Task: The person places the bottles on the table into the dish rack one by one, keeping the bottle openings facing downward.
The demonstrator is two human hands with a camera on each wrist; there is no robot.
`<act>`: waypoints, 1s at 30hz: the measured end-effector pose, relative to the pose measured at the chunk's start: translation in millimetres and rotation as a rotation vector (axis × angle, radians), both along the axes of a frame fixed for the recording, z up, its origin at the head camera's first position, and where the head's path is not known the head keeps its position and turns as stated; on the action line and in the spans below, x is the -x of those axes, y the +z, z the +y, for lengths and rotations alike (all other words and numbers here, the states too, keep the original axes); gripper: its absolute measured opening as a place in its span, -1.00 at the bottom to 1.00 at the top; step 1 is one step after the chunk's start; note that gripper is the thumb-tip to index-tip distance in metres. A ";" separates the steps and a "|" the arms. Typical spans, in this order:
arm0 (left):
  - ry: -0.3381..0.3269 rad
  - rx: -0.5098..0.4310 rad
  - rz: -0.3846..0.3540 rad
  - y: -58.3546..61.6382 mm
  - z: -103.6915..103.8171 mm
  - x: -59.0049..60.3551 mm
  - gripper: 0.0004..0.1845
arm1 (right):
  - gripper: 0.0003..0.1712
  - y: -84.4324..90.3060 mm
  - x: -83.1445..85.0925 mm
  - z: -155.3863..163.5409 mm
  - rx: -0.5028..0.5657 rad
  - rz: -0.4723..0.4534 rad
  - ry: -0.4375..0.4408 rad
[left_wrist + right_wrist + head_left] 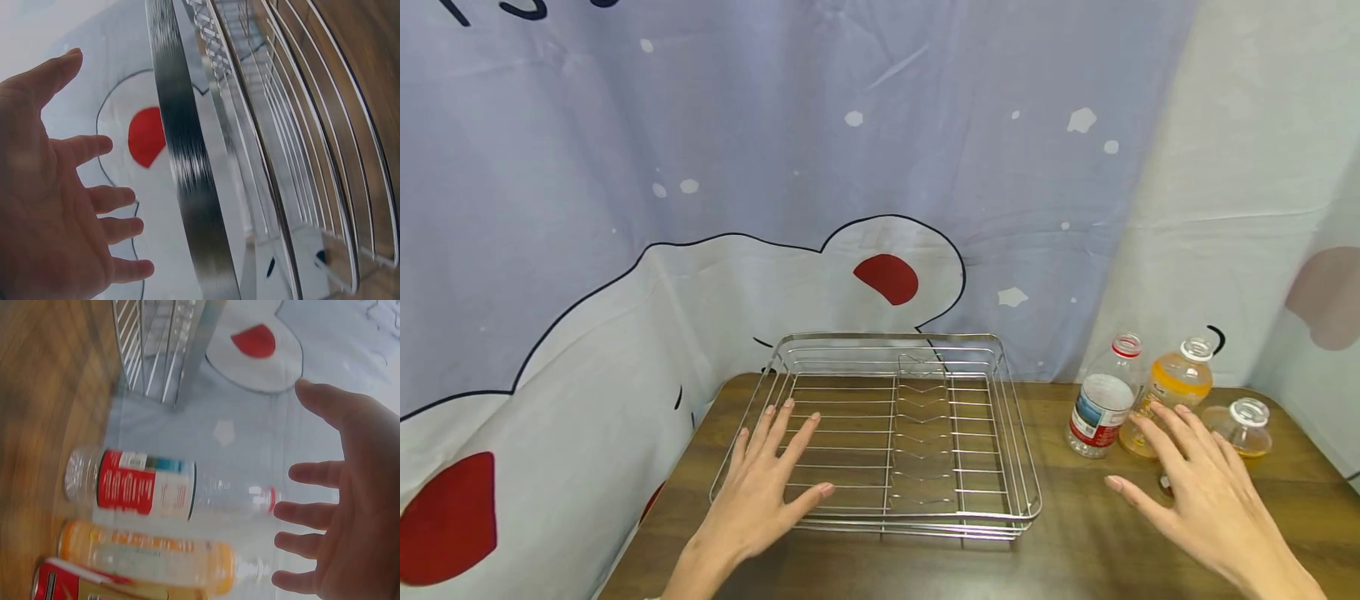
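Observation:
A wire dish rack point(1015, 467) stands on the wooden table point(1075, 550). My left hand point(767, 483) hovers open over the rack's near left corner, fingers spread; the left wrist view shows the palm point(44, 206) beside the rack's rim point(187, 187). My right hand point(1195, 483) is open, fingers spread, just in front of three bottles: a clear water bottle point(1101, 408) with a red and white label, an orange drink bottle point(1176, 383) and a third bottle point(1247, 425) behind my fingers. In the right wrist view the water bottle point(156, 487) and orange bottle point(156, 556) lie before my open right hand point(350, 506).
A printed fabric backdrop point(775, 208) hangs close behind the table and wraps round both sides. The table's left edge runs near the rack. Bare wood point(1060, 525) lies between the rack and the bottles.

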State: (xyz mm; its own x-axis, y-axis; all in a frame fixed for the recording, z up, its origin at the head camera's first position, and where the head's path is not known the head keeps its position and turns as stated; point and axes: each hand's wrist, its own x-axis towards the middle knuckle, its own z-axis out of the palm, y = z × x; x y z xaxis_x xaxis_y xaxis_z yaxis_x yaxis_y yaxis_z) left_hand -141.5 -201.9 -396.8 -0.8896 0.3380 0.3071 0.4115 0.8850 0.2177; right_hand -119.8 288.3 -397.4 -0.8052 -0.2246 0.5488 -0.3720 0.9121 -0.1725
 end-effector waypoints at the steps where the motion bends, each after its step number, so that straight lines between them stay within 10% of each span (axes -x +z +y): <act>1: 0.006 -0.007 0.000 0.7 -2.9 -0.3 -0.09 | -0.07 -0.2 -0.6 3.9 0.004 0.002 -0.009; 16: 0.102 -0.095 0.015 4.5 -56.3 -6.4 -0.12 | 0.13 -15.2 -9.7 52.9 0.174 0.053 -0.161; 30: 0.213 -0.284 -0.081 -30.1 -114.2 -14.8 -0.12 | 0.43 -46.5 -20.3 71.5 0.430 -0.162 -0.308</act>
